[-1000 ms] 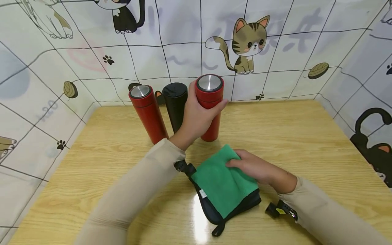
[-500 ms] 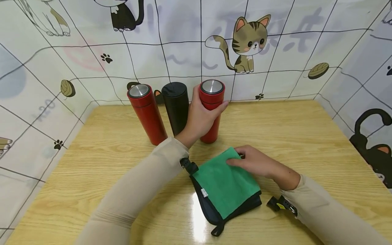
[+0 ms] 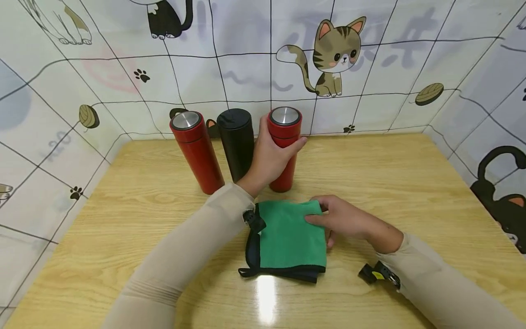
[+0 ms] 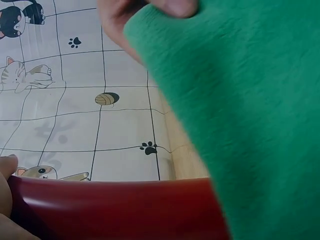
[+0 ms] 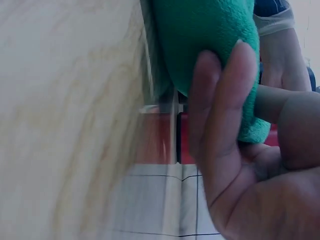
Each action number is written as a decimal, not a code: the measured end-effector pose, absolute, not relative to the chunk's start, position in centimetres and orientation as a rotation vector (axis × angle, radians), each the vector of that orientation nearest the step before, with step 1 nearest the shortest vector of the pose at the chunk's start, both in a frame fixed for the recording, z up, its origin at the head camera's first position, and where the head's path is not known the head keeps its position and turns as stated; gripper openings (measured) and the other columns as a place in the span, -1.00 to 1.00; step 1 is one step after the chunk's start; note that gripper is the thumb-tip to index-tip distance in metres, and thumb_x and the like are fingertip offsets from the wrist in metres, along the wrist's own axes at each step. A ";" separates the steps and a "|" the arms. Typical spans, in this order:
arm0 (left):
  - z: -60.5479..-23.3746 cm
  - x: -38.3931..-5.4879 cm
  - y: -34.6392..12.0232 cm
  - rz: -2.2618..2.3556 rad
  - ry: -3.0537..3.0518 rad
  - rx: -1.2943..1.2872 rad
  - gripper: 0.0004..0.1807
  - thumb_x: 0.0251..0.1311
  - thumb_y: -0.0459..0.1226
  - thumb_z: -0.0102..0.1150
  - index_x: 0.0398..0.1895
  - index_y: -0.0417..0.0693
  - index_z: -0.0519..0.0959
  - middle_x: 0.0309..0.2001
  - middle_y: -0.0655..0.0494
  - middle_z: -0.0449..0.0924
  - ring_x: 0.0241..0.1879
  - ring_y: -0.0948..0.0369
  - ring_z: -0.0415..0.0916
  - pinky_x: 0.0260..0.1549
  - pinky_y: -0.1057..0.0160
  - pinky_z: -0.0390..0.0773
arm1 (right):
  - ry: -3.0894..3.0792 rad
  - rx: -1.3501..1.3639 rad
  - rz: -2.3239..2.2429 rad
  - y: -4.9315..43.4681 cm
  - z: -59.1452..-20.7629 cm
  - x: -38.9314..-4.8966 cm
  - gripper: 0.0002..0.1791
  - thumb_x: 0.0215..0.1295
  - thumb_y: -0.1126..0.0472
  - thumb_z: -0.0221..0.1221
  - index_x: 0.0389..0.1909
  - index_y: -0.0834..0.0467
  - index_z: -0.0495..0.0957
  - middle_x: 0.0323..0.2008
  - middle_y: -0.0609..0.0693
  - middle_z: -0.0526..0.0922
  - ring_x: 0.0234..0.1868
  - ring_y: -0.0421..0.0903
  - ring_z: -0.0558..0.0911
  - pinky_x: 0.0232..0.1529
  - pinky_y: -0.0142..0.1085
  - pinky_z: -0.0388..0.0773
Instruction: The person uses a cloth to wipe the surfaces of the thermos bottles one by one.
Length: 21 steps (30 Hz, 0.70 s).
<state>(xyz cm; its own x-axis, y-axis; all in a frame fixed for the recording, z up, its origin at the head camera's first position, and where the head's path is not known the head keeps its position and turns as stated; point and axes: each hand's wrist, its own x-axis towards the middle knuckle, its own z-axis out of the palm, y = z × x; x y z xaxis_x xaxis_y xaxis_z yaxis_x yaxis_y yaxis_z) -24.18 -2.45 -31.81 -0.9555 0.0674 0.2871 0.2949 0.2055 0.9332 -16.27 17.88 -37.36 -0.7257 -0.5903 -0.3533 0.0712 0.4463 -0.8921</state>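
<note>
My left hand (image 3: 269, 157) grips the upper part of a red thermos (image 3: 284, 151) with a steel-topped lid, standing at the back of the table. In the left wrist view the thermos (image 4: 115, 207) lies across the bottom, with a thumb and fingers at its left end. My right hand (image 3: 343, 218) pinches the upper right corner of a folded green cloth (image 3: 291, 237) with dark edging and a dark loop at its lower left. The right wrist view shows the thumb and fingers on either side of the green cloth (image 5: 210, 35). The cloth hangs close over the table.
A black thermos (image 3: 236, 141) stands just left of my left hand, partly hidden by it. Another red thermos (image 3: 197, 153) is farther left. Behind the wooden table (image 3: 390, 183) rises a white wall sheet (image 3: 242, 41) printed with cats and grid lines.
The cloth has turned so its lower corner swung left, and its edges now lie squarer to the table. My left hand and the thermos shifted slightly right, then stayed put.
</note>
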 end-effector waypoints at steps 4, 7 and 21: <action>-31.9 -24.0 -2.2 -1.837 -2.311 -0.379 0.02 0.08 -0.19 0.48 0.49 0.17 -0.01 0.30 0.10 0.36 0.23 0.21 0.38 0.07 0.14 0.65 | 2.089 -0.484 -1.240 18.1 -37.4 -15.9 -0.67 0.43 0.12 0.19 0.10 0.17 0.46 -0.15 0.17 0.63 -0.66 0.08 0.67 -0.58 -0.05 0.69; -31.9 -23.9 -2.2 -1.806 -2.304 -0.398 0.13 0.07 -0.23 0.48 0.55 0.26 -0.13 0.37 0.10 0.28 0.28 0.21 0.33 0.10 0.14 0.63 | 2.144 -0.473 -1.234 18.1 -37.2 -16.0 -0.48 0.39 0.17 0.23 0.31 0.16 0.35 -0.17 0.19 0.58 -0.66 0.10 0.67 -0.54 -0.07 0.70; -29.9 -16.6 -3.6 -0.985 -2.373 -0.747 -0.07 0.19 -0.16 0.36 0.56 -0.02 0.06 0.56 -0.06 0.03 0.60 0.06 -0.12 0.35 -0.02 0.40 | 2.567 -0.617 -1.037 19.4 -35.7 -15.6 -0.52 0.42 0.13 0.19 0.29 0.21 0.46 0.17 0.21 0.55 -0.08 0.02 0.66 -0.21 -0.19 0.65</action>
